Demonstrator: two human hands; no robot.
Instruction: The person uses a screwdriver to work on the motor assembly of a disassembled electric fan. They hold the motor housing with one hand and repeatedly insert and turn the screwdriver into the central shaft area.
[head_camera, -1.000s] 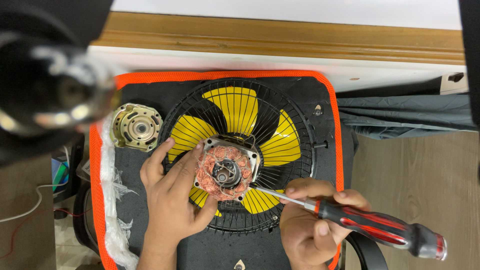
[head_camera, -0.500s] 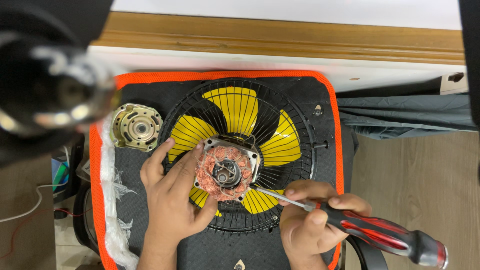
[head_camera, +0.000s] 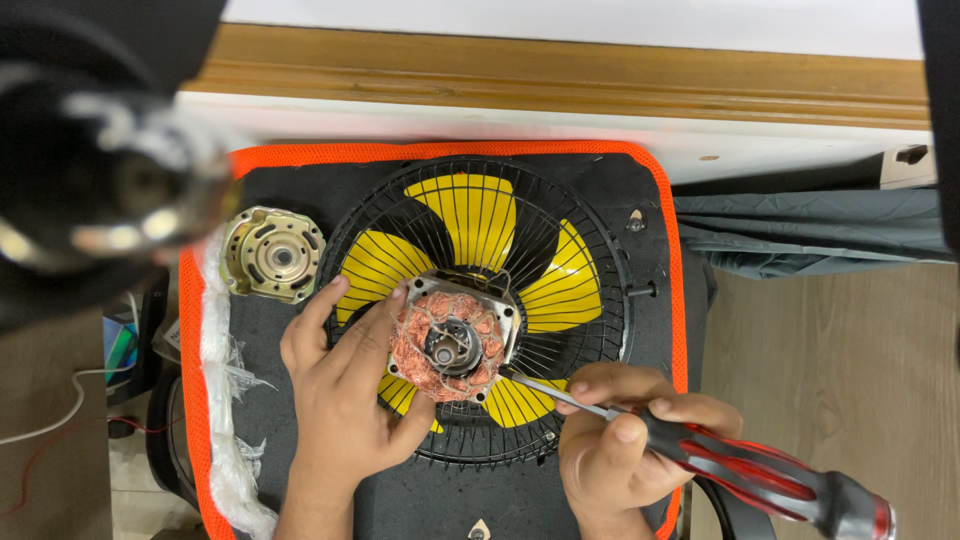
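While the left hand (head_camera: 345, 400) spreads its fingers (head_camera: 372, 325) against the side of the fan motor (head_camera: 455, 345), steadying rather than gripping it, the right hand (head_camera: 620, 440) is clenched around a red-and-black screwdriver (head_camera: 740, 470); its shaft tip sits at the motor's lower right corner. That motor lies at the centre of a black wire fan guard (head_camera: 590, 250) with yellow blades (head_camera: 470, 210) beneath, all resting on a black, orange-edged table (head_camera: 660, 180); a detached metal motor cover (head_camera: 273, 255) lies just beside the guard to the left. Judged by its looks, the motor is heavy and stiff for its bulk; its bare copper windings seem fragile, so the metal frame corners offer the safer hold; the thin guard wires would likely flex.
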